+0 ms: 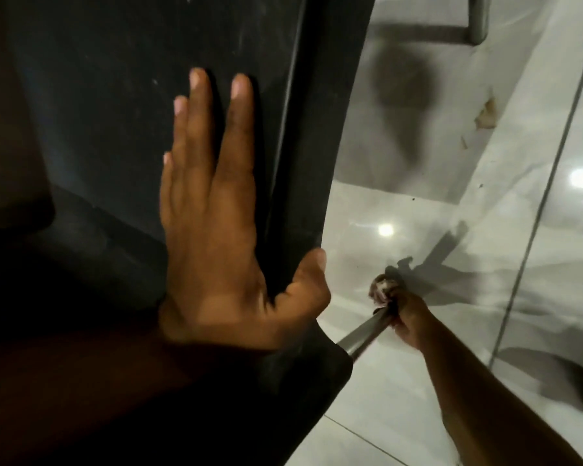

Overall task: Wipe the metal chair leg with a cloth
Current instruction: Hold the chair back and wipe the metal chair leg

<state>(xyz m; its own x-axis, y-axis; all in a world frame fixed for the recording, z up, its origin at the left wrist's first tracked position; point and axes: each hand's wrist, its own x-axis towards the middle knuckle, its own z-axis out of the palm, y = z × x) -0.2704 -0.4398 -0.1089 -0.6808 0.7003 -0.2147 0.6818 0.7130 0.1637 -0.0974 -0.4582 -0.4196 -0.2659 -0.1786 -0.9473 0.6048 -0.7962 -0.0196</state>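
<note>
A black plastic chair seat (122, 105) fills the left and middle of the view. My left hand (216, 237) lies flat on it, fingers spread, with the thumb hooked over the seat's right edge. A shiny metal chair leg (362, 334) comes out from under the seat's lower right corner and slants down toward the floor. My right hand (409, 319) is closed around the lower part of that leg, with a small crumpled cloth (381, 290) bunched in it against the metal. The leg's foot is hidden behind the hand and cloth.
The floor is glossy white tile (418, 415) with bright light reflections. Another metal leg (478, 18) stands at the top right. A brownish stain (486, 113) marks the tile on the right. A thin dark line (546, 193) runs diagonally down the right side.
</note>
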